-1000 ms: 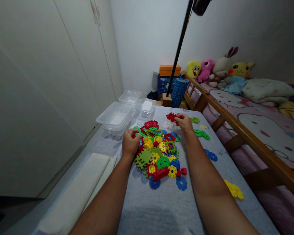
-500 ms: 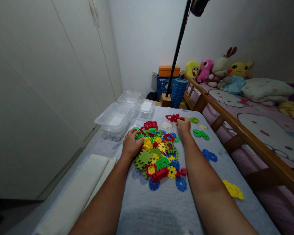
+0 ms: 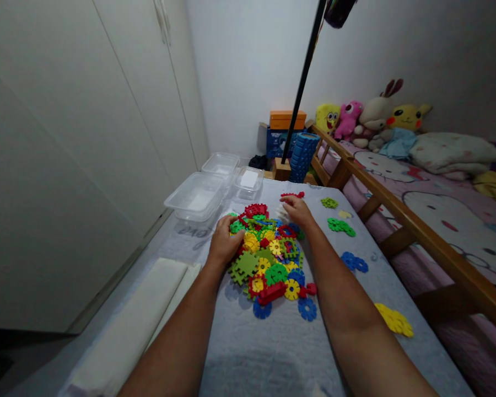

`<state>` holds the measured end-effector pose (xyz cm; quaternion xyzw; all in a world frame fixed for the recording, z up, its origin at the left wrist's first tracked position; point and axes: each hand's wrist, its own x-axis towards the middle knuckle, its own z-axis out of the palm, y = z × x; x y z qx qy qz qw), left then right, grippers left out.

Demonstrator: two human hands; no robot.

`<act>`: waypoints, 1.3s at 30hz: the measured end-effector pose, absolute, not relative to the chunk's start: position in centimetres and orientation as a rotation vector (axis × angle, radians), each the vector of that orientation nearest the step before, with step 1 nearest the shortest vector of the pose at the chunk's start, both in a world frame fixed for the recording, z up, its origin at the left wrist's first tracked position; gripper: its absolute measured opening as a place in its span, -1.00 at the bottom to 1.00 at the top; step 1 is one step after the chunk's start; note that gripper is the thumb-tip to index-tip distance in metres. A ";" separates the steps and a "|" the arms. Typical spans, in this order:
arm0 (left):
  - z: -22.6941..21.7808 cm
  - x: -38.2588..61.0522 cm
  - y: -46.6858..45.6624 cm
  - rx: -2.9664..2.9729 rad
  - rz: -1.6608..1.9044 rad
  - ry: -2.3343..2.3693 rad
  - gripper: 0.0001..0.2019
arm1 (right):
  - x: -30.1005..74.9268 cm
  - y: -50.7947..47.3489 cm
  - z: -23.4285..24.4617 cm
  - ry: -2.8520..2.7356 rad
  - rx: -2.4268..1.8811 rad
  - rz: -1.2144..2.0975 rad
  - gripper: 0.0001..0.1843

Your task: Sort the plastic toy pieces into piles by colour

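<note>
A heap of plastic interlocking pieces (image 3: 275, 274) in red, green, yellow and blue lies in the middle of the cloth-covered table. My left hand (image 3: 226, 241) rests against the heap's left edge, thumb apart from the fingers, holding nothing that I can see. Beyond the heap's far right side, my right hand (image 3: 296, 211) reaches leftward over white pieces (image 3: 280, 212), its fingers stretched out. Just past it are red pieces (image 3: 291, 194), partly hidden by that hand.
Right of the heap lie small groups of green pieces (image 3: 341, 226), blue pieces (image 3: 354, 262) and yellow pieces (image 3: 394, 319). Clear plastic containers (image 3: 195, 194) stand at the far left. A folded white cloth (image 3: 128, 331) lies nearer. A wooden bed rail (image 3: 380, 198) borders the right.
My right hand has moved left from the red pieces to over the white ones, its fingers now extended. The left hand stays at the heap's edge. The view has shifted slightly.
</note>
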<state>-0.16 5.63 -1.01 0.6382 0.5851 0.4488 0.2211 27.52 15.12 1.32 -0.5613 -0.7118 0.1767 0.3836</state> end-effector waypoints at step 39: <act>0.8 0.9 4.1 1.269 1.351 1.134 -0.38 | 31.2 16.2 -0.2 -1.245 -1.528 0.383 -0.63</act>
